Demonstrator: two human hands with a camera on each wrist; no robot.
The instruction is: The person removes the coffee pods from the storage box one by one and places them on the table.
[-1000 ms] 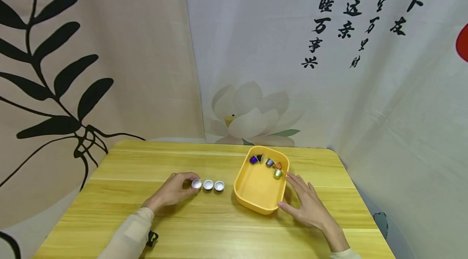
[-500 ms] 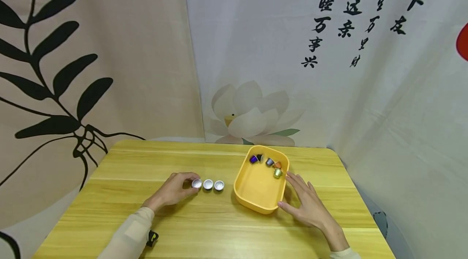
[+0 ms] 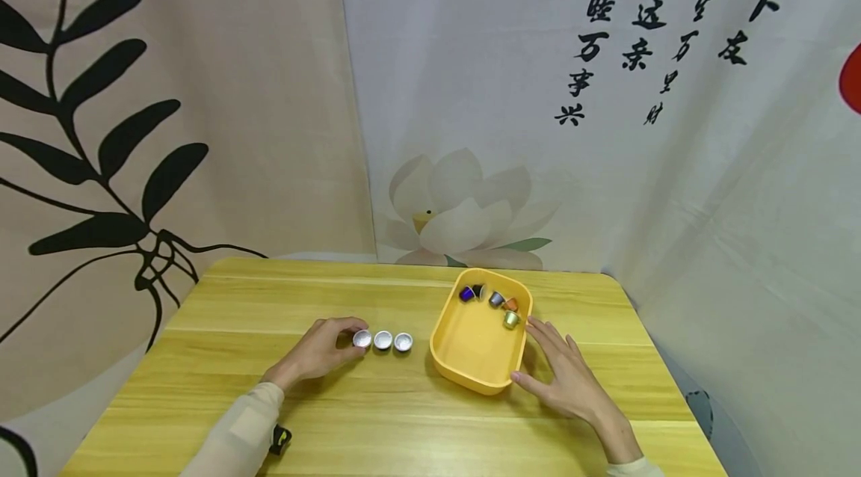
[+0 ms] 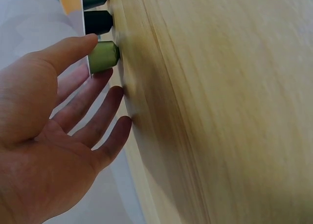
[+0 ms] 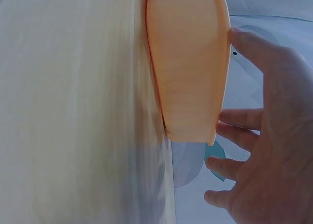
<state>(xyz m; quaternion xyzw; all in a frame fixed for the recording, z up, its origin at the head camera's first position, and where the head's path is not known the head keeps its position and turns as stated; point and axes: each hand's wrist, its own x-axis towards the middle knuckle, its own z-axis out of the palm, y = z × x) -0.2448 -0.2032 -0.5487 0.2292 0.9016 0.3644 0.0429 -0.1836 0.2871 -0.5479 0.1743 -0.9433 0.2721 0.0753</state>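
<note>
The green capsule (image 4: 103,57), pinched by the left hand (image 3: 321,348), makes three lined up on the worktop (image 3: 390,425) with two darker capsules (image 3: 383,341); five loose capsules (image 3: 496,299) in the yellow tray (image 3: 476,357) seem yet to join. The green one looks metallic, broad pale face up. The right hand (image 3: 570,381), fingers spread, touches the tray.

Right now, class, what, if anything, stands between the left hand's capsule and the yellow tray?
The middle capsule and the right-end capsule of the row stand between the green capsule at the left hand and the yellow tray; nothing else visible does.
</note>
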